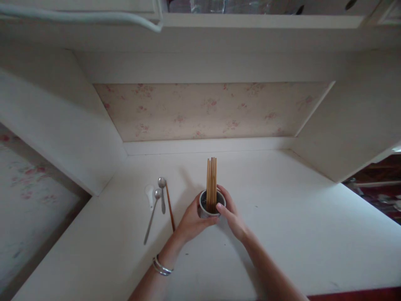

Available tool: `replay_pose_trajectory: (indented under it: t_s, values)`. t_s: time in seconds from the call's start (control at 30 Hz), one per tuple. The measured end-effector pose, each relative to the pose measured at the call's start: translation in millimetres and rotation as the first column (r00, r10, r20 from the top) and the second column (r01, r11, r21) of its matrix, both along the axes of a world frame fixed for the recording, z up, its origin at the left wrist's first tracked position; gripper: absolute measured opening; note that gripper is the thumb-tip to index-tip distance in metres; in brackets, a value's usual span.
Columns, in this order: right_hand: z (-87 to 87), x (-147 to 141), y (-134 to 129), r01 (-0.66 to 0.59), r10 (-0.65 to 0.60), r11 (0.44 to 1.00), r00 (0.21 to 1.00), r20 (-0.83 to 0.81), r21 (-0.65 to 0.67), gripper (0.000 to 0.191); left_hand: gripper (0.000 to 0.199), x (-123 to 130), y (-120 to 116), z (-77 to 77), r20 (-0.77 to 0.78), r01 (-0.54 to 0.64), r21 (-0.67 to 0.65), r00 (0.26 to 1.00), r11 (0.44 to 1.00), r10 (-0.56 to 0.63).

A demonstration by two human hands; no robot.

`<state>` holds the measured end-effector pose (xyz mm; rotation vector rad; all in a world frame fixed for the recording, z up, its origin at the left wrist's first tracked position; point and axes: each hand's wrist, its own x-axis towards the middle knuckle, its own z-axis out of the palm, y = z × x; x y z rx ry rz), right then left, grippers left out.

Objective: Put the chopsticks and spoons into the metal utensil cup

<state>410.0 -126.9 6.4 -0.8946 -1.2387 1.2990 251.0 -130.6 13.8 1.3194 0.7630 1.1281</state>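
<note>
White spoon (149,195), two metal spoons (153,217) (162,189), lone chopstick (169,205) on worktop (282,200). Left hand (191,221): grip wrapped round the holder (204,215). Upright chopsticks (211,182) inside, tall; tilting the holder could spill them. Right hand (233,217): grip curved round far side, thumb at rim; slack fingers might let it slip.

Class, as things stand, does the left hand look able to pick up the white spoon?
Probably not: the left hand is wrapped around the cup, and two metal spoons lie between it and the white spoon.
</note>
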Motion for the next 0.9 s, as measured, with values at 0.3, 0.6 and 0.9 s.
replay_pose_trajectory:
  t_s: [0.3, 0.6, 0.9]
  values:
    - [-9.8, -7.3, -3.5, -0.179, 0.182, 0.983, 0.981, -0.072, 0.045, 0.088, 0.069, 0.7, 1.1, 1.3, -0.061, 0.001, -0.011, 0.998, 1.0, -0.001]
    - [-14.8, -8.0, -4.1, -0.13, 0.127, 0.99, 0.99, 0.055, 0.058, 0.075, 0.07, -35.9, -9.6, 7.5, -0.283, -0.136, -0.001, 0.95, 0.991, 0.13]
    - [-17.9, -6.4, -3.1, -0.111, 0.106, 0.993, 0.989, 0.107, 0.04, 0.079, 0.036, -74.7, -0.4, 20.2, -0.927, -0.394, 0.374, -0.123, 0.84, 0.355]
